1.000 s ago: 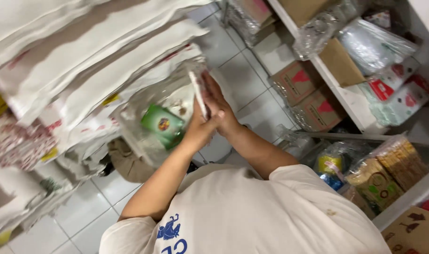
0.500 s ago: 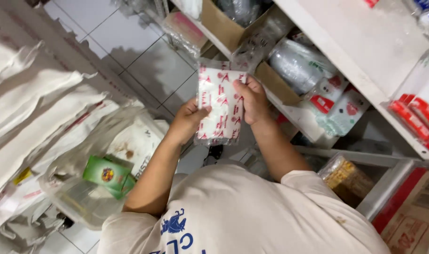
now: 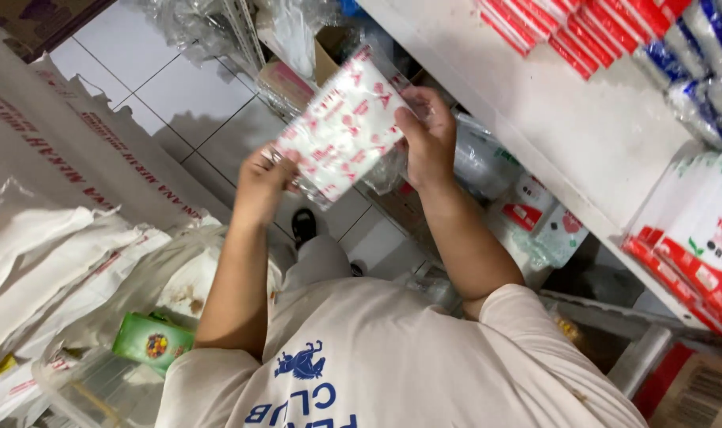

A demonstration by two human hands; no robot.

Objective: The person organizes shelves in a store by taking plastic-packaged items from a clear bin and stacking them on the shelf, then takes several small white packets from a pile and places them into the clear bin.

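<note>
I hold a flat clear packet [image 3: 341,131] with a white and red pattern up in front of me with both hands. My left hand [image 3: 263,184] grips its lower left corner. My right hand [image 3: 428,135] grips its right edge, close to the white shelf [image 3: 583,135]. The packet is tilted, its top toward the shelf. Below me are my white shirt with a blue print and one dark shoe [image 3: 303,226] on the tiled floor.
Red and blue packs [image 3: 615,32] lie stacked on the white shelf, with more red and white packs [image 3: 694,261] lower right. Clear bags and cardboard boxes [image 3: 329,55] fill the lower shelving. White sacks [image 3: 68,222] lie left. A clear bin holds a green box [image 3: 152,341].
The view has swung from the sacks on the left toward the shelf. The packet has risen higher and tilted, and both hands have moved up with it.
</note>
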